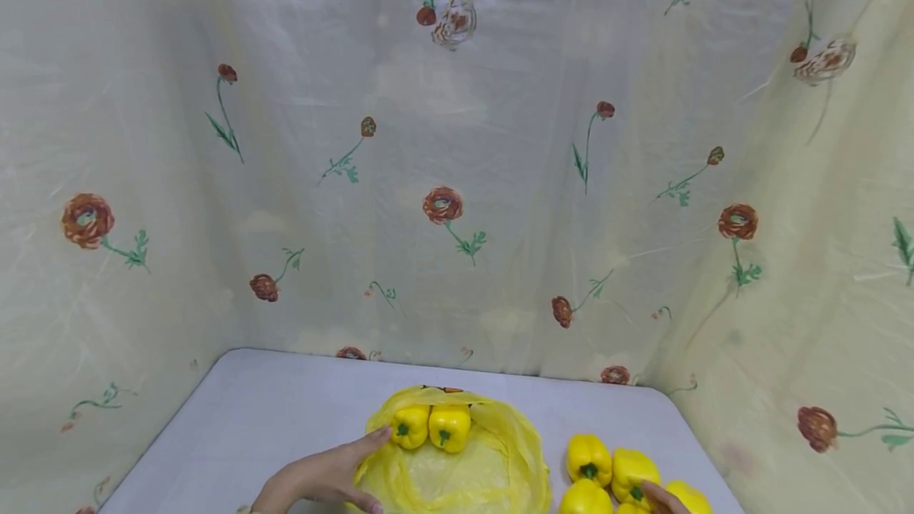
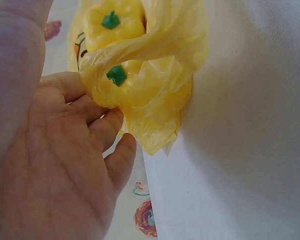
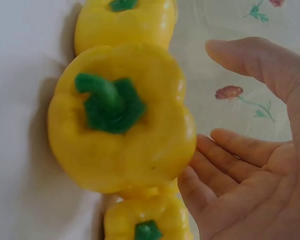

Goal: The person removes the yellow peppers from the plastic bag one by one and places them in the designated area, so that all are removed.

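Note:
A yellow plastic bag (image 1: 524, 450) lies spread on the table with its mouth open. Inside, against its far side, sit two yellow bell peppers, one (image 1: 410, 428) beside the other (image 1: 450, 430), green stems facing the near side. My left hand (image 1: 321, 476) is at the bag's left edge, its fingers extended and touching the plastic in the left wrist view (image 2: 60, 160). To the right of the bag, several more yellow bell peppers (image 1: 589, 458) stand in a cluster. Next to them is my right hand (image 3: 245, 175), fingers extended and thumb apart, with one large pepper (image 3: 155, 145) nearest its fingertips.
The white table (image 1: 286, 395) carries the bag and the pepper cluster. A pale floral curtain (image 1: 500, 141) hangs behind the table and along both sides.

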`<state>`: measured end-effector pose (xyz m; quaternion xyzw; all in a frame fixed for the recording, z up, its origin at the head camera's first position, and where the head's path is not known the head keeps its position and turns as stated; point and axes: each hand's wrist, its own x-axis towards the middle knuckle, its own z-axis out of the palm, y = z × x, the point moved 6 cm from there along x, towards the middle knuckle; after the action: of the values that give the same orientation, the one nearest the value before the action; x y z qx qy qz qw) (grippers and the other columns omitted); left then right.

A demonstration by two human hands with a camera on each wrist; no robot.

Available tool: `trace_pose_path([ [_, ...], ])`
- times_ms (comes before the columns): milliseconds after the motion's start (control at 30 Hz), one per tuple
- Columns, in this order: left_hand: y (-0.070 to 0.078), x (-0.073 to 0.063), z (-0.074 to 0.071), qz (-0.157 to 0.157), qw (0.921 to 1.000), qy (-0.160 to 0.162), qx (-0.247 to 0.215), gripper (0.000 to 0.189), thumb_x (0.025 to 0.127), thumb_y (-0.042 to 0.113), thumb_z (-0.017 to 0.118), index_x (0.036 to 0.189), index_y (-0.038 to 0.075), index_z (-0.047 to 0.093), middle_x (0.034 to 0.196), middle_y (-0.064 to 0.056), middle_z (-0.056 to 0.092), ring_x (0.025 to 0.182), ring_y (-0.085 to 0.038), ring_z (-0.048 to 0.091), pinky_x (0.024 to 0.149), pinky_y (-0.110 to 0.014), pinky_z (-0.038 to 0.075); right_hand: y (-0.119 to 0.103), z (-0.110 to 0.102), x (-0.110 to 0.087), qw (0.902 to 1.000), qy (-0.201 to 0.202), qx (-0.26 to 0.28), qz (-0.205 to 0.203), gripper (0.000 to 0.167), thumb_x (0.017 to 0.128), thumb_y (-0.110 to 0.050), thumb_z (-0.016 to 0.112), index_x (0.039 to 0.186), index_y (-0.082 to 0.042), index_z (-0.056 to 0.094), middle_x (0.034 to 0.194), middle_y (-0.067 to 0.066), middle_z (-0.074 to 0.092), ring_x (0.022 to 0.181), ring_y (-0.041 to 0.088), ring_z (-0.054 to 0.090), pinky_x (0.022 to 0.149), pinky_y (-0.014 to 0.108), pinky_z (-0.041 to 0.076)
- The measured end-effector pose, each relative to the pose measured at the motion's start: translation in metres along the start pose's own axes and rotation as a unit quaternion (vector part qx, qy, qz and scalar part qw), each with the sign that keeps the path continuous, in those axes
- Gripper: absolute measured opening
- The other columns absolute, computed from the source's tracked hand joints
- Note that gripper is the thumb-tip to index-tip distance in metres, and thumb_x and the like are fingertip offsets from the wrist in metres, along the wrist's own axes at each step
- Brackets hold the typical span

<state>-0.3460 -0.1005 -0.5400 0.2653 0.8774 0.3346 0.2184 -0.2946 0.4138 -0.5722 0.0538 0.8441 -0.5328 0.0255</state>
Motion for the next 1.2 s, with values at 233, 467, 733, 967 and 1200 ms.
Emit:
trace_pose_path([
  [233,0.0,0.0,0.0,-0.001,1.0,-0.004,-0.004,0.103,0.079,0.051,0.073,0.155,0.008,0.018,0.16,-0.016,0.019,0.145,-0.038,0.024,0.113,-0.058,0.028,-0.044,0.007,-0.01,0.9985,-0.05,-0.02,-0.014,0.091,0.086,-0.051,0.065,0.145,0.007,0.028,0.149,0.031,0.034,0.126,0.021,0.053,0.101,0.051,0.046],
  [467,0.001,-0.001,0.0,0.002,1.0,-0.003,-0.001,0.103,0.079,0.051,0.074,0.155,0.009,0.018,0.161,-0.015,0.019,0.145,-0.038,0.023,0.113,-0.058,0.028,-0.079,0.028,-0.01,0.9982,0.018,-0.043,0.038,0.093,0.076,-0.046,0.078,0.146,-0.001,0.034,0.148,0.025,0.04,0.136,0.044,0.037,0.107,0.056,0.039],
  [733,0.002,-0.003,-0.001,0.014,0.9998,-0.006,-0.01,0.103,0.08,0.05,0.073,0.155,0.007,0.017,0.16,-0.018,0.018,0.145,-0.041,0.022,0.113,-0.06,0.027,-0.129,0.054,-0.016,0.9965,-0.001,-0.07,-0.046,0.08,0.08,-0.04,0.077,0.14,0.001,0.043,0.143,0.02,0.049,0.133,0.038,0.044,0.109,0.049,0.039],
  [967,0.001,-0.003,-0.001,0.007,0.9998,-0.016,-0.005,0.103,0.081,0.05,0.072,0.155,0.008,0.015,0.161,-0.018,0.016,0.146,-0.039,0.021,0.114,-0.058,0.027,-0.145,0.079,-0.008,0.9951,-0.04,-0.06,-0.068,0.076,0.083,-0.039,0.074,0.142,-0.003,0.043,0.143,0.018,0.049,0.134,0.038,0.043,0.11,0.05,0.038],
  [1200,0.001,-0.001,0.0,-0.005,0.9999,-0.007,-0.006,0.103,0.079,0.049,0.074,0.155,0.009,0.017,0.161,-0.015,0.018,0.145,-0.038,0.023,0.113,-0.058,0.028,-0.156,0.105,0.002,0.992,-0.076,-0.047,-0.089,0.079,0.081,-0.042,0.075,0.143,-0.006,0.043,0.145,0.016,0.047,0.135,0.037,0.042,0.111,0.048,0.038],
])
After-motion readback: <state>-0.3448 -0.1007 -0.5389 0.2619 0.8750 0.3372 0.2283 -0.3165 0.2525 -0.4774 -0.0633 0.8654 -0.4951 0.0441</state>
